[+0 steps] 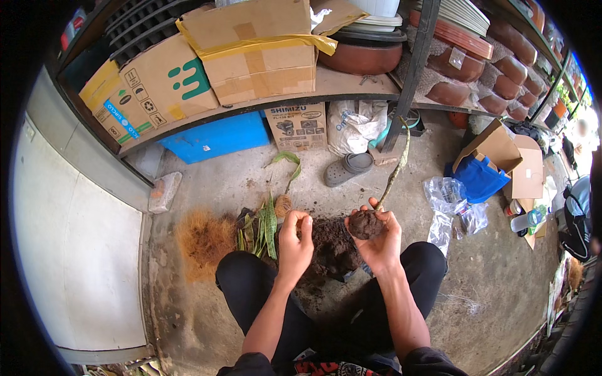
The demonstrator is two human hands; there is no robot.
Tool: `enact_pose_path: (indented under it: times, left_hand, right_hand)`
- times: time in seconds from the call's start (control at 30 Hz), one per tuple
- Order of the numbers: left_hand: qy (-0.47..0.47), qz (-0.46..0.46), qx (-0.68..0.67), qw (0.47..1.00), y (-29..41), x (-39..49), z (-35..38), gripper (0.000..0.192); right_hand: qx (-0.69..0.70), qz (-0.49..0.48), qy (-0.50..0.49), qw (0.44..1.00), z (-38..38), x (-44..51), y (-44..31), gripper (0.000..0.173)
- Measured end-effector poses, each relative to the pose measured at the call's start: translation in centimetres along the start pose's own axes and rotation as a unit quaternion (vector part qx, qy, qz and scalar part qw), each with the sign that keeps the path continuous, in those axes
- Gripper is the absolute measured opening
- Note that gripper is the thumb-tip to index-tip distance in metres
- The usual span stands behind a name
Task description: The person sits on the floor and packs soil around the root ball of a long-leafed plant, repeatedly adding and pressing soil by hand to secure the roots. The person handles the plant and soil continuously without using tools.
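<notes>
My right hand (383, 239) holds a ball of dark soil (366, 224) from which a long, narrow plant leaf (399, 164) rises. To its left my left hand (295, 244) is raised with curled fingers; whether something small is between them cannot be told. Between and below the hands lies a heap of dark soil (335, 249) on the floor. Several mottled green leaves (269, 225) lie left of my left hand. Behind them is a fibre-wrapped ball (283, 205) with one curved leaf (295, 171). Loose brown coconut fibre (205, 244) is piled further left.
A grey clog (349, 169) lies ahead on the concrete floor. Beyond it stands a shelf (263, 101) with cardboard boxes (263, 61) and brown pots (362, 58). Plastic bags (444, 195), a blue bag (479, 178) and a bottle (524, 221) are at the right. A stone block (164, 192) sits left.
</notes>
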State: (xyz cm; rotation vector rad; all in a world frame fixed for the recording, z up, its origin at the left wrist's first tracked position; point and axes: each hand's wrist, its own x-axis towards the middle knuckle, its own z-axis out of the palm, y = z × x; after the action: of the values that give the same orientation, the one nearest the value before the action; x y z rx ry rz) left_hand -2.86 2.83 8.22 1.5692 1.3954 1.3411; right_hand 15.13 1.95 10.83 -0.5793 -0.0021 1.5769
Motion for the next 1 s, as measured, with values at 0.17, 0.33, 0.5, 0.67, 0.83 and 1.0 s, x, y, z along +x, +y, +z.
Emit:
enact_pose_path:
  times: [0.17,0.33,0.5,0.67,0.83,1.0]
  left_hand:
    - [-0.031,0.089,0.151,0.984,1.3,-0.4,0.6,0.022]
    - [-0.04,0.071,-0.05,0.995,0.6,-0.6,1.0,0.027]
    - [-0.001,-0.148,-0.288,0.946,0.4,-0.9,2.4,0.043]
    - [-0.004,-0.142,-0.236,0.961,-0.7,-1.1,2.6,0.059]
    - [0.062,-0.227,-0.379,0.895,-1.5,-0.8,2.3,0.059]
    - [0.125,-0.225,-0.39,0.884,-2.2,-0.8,2.4,0.061]
  right_hand:
    - [-0.036,-0.003,-0.015,0.999,0.0,0.0,0.7,0.031]
    - [-0.136,-0.027,-0.044,0.989,0.0,0.1,1.6,0.032]
    - [-0.444,-0.166,-0.1,0.875,-0.1,0.2,4.8,0.037]
    - [-0.63,-0.246,-0.154,0.72,-0.8,1.0,6.8,0.039]
    - [-0.584,-0.216,-0.197,0.757,-0.2,0.8,7.2,0.054]
    - [-0.559,-0.179,-0.228,0.777,0.6,0.5,7.4,0.055]
